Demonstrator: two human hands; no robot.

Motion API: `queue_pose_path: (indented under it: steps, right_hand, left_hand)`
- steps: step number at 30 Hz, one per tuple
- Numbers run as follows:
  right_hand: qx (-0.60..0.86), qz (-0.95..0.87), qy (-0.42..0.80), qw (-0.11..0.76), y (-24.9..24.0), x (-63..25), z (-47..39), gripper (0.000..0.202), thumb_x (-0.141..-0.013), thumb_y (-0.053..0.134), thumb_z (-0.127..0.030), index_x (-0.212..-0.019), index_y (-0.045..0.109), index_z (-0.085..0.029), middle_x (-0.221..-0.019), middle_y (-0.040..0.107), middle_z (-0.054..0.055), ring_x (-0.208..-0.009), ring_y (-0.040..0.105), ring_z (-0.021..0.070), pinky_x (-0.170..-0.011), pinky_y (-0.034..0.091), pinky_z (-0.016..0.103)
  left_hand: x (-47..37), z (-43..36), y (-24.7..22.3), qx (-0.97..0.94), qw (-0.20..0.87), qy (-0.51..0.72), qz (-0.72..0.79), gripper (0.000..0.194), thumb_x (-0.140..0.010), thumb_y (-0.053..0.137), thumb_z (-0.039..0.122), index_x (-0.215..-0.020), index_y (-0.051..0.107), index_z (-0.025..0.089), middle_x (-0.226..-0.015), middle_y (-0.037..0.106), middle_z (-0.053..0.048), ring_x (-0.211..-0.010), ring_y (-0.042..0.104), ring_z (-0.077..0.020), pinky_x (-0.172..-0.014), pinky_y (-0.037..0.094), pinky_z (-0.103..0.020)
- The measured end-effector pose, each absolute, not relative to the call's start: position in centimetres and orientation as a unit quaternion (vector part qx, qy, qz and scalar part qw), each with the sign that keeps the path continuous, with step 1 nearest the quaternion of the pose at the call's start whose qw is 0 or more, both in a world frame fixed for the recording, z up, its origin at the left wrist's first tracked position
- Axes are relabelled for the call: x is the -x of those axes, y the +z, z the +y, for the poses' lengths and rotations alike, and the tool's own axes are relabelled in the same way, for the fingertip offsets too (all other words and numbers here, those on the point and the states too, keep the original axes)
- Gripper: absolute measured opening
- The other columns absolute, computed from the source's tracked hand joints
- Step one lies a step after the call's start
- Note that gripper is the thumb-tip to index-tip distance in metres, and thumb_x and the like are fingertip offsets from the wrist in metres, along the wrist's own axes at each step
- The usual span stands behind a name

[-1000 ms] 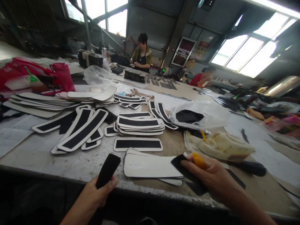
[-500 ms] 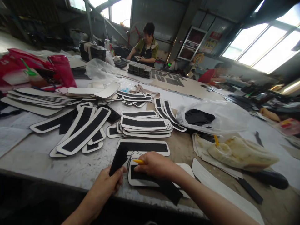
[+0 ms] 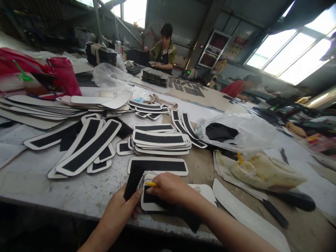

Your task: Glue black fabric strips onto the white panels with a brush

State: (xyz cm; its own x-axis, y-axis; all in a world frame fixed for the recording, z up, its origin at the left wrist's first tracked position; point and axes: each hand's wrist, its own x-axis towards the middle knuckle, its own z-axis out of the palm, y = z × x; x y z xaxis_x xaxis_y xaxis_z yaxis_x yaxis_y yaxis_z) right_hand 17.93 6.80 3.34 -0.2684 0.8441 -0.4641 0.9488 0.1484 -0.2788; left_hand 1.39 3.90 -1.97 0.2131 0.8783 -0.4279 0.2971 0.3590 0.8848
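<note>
My left hand [image 3: 121, 207] pinches a black strip [image 3: 134, 179] between thumb and fingers, tilted up at the left end of a small stack. Under my right hand [image 3: 169, 187] lies the top white curved panel [image 3: 146, 206] of that stack, with a black strip [image 3: 189, 217] across it that hangs past the table's front edge under my forearm. My right fingers close round a thin yellow pointed stick [image 3: 150, 184], whose other end is hidden. Just behind, a white panel with a black strip [image 3: 157, 164] lies flat.
Finished-looking panels [image 3: 159, 137] are stacked behind, with crossed ones [image 3: 89, 150] at left. Plain white panels [image 3: 34, 108] lie beside a red bottle [image 3: 64, 77]. To the right are a clear bag [image 3: 252, 133], a stained glue bag [image 3: 273, 171] and a dark-handled tool [image 3: 296, 200]. Two people work beyond.
My left hand has come slightly right with its black strip, closer to the stack and my right hand. The right hand stays over the panel with the yellow stick. The view has shifted slightly.
</note>
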Motion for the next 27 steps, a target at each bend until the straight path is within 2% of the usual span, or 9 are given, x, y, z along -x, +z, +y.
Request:
queue_pose_path:
  steps: [3,7,10,14,19,27]
  right_hand:
    - [-0.600,0.752,-0.252,0.105,3.3,-17.5,6.6,0.032,-0.078,0.050,-0.045,-0.080,0.068,-0.018,-0.078,0.068,0.009,-0.071,0.062,0.0218,-0.052,0.037,0.024]
    - [-0.612,0.751,-0.224,0.105,3.4,-17.2,6.3,0.036,-0.076,0.052,-0.048,-0.083,0.068,-0.017,-0.082,0.068,0.012,-0.075,0.062,0.0241,-0.056,0.040,0.026]
    - [-0.615,0.744,-0.233,0.117,4.2,-18.6,5.4,0.034,-0.072,0.057,-0.047,-0.084,0.067,-0.017,-0.083,0.068,0.011,-0.077,0.062,0.0244,-0.057,0.039,0.026]
    - [-0.656,0.705,-0.245,0.115,5.7,-23.3,2.8,0.024,-0.073,0.057,-0.041,-0.077,0.065,-0.019,-0.079,0.066,0.007,-0.073,0.060,0.0213,-0.056,0.035,0.025]
    - [-0.728,0.632,-0.264,0.034,5.5,-29.6,-0.5,0.018,-0.079,0.048,-0.032,-0.075,0.058,-0.018,-0.074,0.062,0.003,-0.067,0.055,0.0152,-0.057,0.032,0.022]
    - [-0.785,0.591,-0.181,0.026,3.7,-30.2,-1.3,0.021,-0.083,0.045,-0.036,-0.083,0.057,-0.019,-0.085,0.064,0.006,-0.081,0.058,0.0203,-0.065,0.034,0.026]
  left_hand:
    - [-1.7,4.1,-2.3,-0.498,0.586,0.247,0.590,0.033,-0.067,0.057,0.051,-0.073,0.048,0.020,-0.044,0.055,0.004,-0.042,0.052,-0.0163,-0.041,0.038,-0.024]
    - [-2.1,4.4,-2.4,-0.527,0.550,0.230,0.605,0.024,-0.070,0.055,0.043,-0.068,0.046,0.021,-0.041,0.050,0.007,-0.035,0.046,-0.0128,-0.036,0.032,-0.021]
    - [-2.1,4.4,-2.1,-0.531,0.540,0.223,0.614,0.021,-0.070,0.055,0.039,-0.071,0.046,0.021,-0.041,0.049,0.007,-0.034,0.046,-0.0126,-0.037,0.032,-0.021]
    - [-2.2,4.1,-1.8,-0.524,0.541,0.237,0.613,0.025,-0.069,0.057,0.043,-0.074,0.045,0.021,-0.044,0.049,0.007,-0.038,0.049,-0.0136,-0.037,0.033,-0.021]
    - [-2.3,3.8,-2.2,-0.509,0.536,0.263,0.620,0.029,-0.065,0.059,0.046,-0.072,0.044,0.022,-0.044,0.048,0.008,-0.037,0.047,-0.0127,-0.037,0.031,-0.021]
    - [-2.5,3.6,-1.6,-0.535,0.497,0.231,0.643,0.038,-0.063,0.056,0.056,-0.075,0.046,0.022,-0.039,0.049,0.005,-0.039,0.043,-0.0146,-0.042,0.034,-0.025]
